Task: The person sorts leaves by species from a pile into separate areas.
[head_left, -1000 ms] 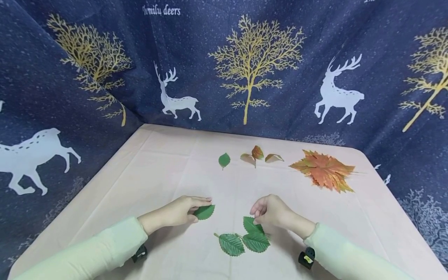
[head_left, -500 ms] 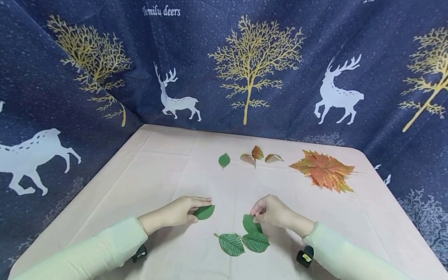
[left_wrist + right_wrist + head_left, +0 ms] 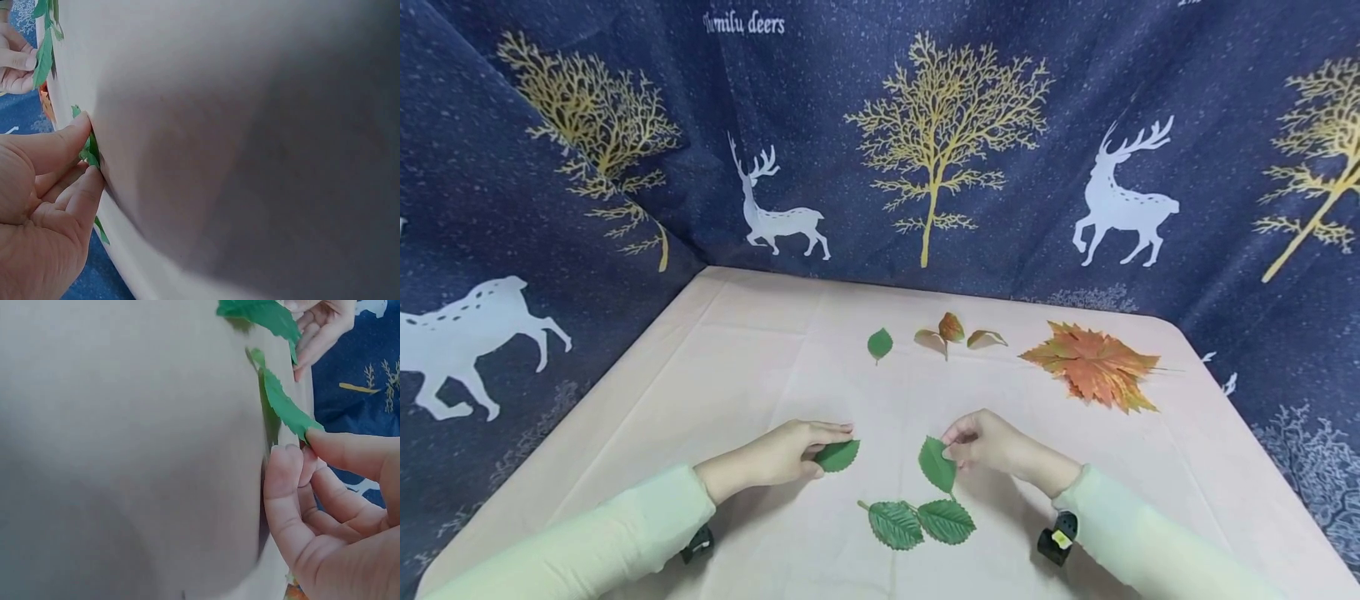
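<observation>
My left hand [image 3: 790, 452] rests at the table with thumb and fingers about the edges of a single green leaf [image 3: 839, 456]. From the left wrist, that green leaf [image 3: 91, 150] shows between the thumb and fingertips. With thumb and fingers my right hand [image 3: 996, 450] pinches the edge of another green leaf [image 3: 937, 465]; in the right wrist view this leaf [image 3: 284, 403] slants up from the table to the thumb. Close in front lie two joined green leaves, a left leaf [image 3: 896, 525] and a right leaf [image 3: 947, 521], with a short stem.
Farther back on the pale table [image 3: 760, 333] lie a small green leaf [image 3: 880, 343], brownish leaves [image 3: 951, 327] and a pile of orange maple leaves [image 3: 1093, 362]. A dark blue cloth [image 3: 880, 225] with deer and trees hangs behind the table.
The leaf in my right hand has come away from over the joined leaves, slightly forward, and the right leaf of that pair is uncovered. My left hand has stayed put.
</observation>
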### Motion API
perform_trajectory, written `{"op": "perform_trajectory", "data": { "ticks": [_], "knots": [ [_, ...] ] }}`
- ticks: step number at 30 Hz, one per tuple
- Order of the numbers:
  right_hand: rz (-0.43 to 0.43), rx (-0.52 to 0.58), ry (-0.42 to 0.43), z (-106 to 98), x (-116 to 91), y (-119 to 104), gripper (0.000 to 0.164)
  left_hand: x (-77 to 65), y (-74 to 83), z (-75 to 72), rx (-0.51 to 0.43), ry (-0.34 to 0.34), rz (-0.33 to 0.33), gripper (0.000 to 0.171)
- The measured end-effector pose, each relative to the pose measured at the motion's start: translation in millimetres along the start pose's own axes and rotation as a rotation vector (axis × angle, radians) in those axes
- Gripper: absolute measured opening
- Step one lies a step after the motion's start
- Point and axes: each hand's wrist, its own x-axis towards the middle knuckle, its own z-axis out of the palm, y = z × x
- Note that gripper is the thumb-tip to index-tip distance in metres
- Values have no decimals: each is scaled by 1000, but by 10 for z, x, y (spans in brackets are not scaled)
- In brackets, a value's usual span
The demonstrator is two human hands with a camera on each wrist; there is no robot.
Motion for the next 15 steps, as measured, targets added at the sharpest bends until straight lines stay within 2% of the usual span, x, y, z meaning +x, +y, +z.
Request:
{"op": "perform_trajectory", "data": {
  "ticks": [5, 15],
  "knots": [
    [33, 96, 10, -58, 39, -1, 16, 1, 6, 5, 11, 3, -12, 56],
    [90, 291, -49, -122, 79, -37, 22, -10, 16, -10, 0, 4, -8, 56]
  ]
}}
